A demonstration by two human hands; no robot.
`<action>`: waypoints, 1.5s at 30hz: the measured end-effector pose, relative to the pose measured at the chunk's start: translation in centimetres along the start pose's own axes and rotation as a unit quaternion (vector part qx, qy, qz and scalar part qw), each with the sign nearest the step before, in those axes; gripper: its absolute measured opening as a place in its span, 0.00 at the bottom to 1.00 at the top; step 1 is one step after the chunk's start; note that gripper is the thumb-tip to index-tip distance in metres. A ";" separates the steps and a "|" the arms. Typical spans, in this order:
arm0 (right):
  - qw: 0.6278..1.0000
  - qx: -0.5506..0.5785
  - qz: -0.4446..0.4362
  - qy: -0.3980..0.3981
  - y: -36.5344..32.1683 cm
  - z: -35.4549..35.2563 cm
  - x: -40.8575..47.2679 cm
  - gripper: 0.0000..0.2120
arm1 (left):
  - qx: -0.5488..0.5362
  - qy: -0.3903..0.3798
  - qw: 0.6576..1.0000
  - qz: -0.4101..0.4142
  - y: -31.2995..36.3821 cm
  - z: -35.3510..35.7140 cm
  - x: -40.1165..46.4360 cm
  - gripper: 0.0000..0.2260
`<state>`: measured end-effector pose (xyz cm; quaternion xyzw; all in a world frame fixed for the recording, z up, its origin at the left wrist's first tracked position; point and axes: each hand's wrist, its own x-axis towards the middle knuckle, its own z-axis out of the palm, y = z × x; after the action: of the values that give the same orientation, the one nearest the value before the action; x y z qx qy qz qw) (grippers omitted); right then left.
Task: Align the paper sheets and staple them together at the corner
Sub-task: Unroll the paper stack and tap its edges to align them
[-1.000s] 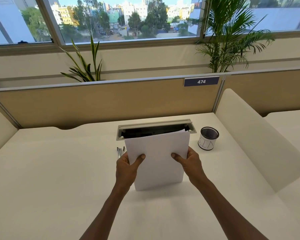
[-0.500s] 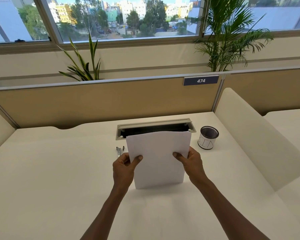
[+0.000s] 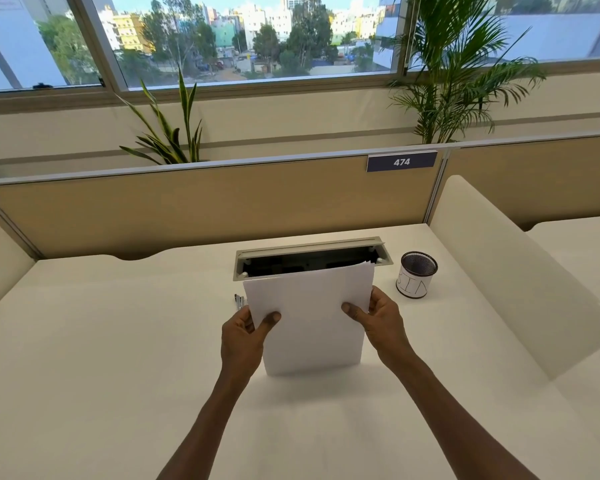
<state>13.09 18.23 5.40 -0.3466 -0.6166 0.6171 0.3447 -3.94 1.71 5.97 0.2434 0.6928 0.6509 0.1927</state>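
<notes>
The thin stack of plain white paper sheets stands on its short lower edge on the cream bench, upright but leaning a little away from the person, just in front of the open grey metal cable tray set into the bench at twelve o'clock. The left hand is closed on the stack's left edge, thumb across the front face and fingers behind; the right hand pinches the right edge the same way. At the top right corner one sheet peeks past the others, so the squaring looks unfinished. To do it well, the grip should loosen enough for the sheets to slide, the lower edge should be tapped flat on the bench, then the stack turned onto a long edge and tapped again. What looks like a dark, slim stapler lies at nine o'clock of the stack, partly hidden. A black mesh cup with a white paper band stands at two o'clock, well clear.
</notes>
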 end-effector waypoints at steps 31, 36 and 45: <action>0.999 -0.038 -0.007 0.016 -0.6 -0.2 0.0 0.12 | -0.022 0.059 0.998 0.032 0.5 0.1 0.0 0.05; 0.999 -0.042 0.002 0.009 -0.3 -0.1 -0.4 0.18 | -0.006 0.025 0.999 0.019 0.1 -0.1 -0.4 0.05; 0.998 -0.059 0.001 0.011 -0.5 0.2 -0.1 0.20 | 0.000 -0.009 1.000 0.013 0.4 -0.1 -0.4 0.08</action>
<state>13.02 18.05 5.87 -0.3736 -0.6482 0.5760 0.3294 -3.62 1.45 6.37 0.2584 0.6881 0.6507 0.1908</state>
